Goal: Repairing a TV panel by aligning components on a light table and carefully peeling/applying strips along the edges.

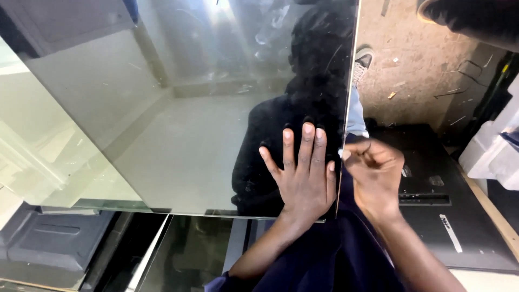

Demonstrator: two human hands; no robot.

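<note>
Glossy, smudged, mirror-like: a large rectangular reflective panel [178, 108] fills the head view. The left hand [304, 176] lies flat on it, fingers spread, near its right edge. The right hand [374, 173] pinches that thin edge between bunched fingertips. Beneath, a black flat-screen back cover [432, 200] lies on a dusty brown floor [411, 59]; a grey moulded casing [48, 243] sits lower left.

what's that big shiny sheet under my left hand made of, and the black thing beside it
Shiny sheet: likely glass or glossy plastic, mirror-smooth; it reflects the left hand, shows smudges and a thin pale edge. Black panel: looks like matte moulded plastic, with recessed slots and a label.
</note>
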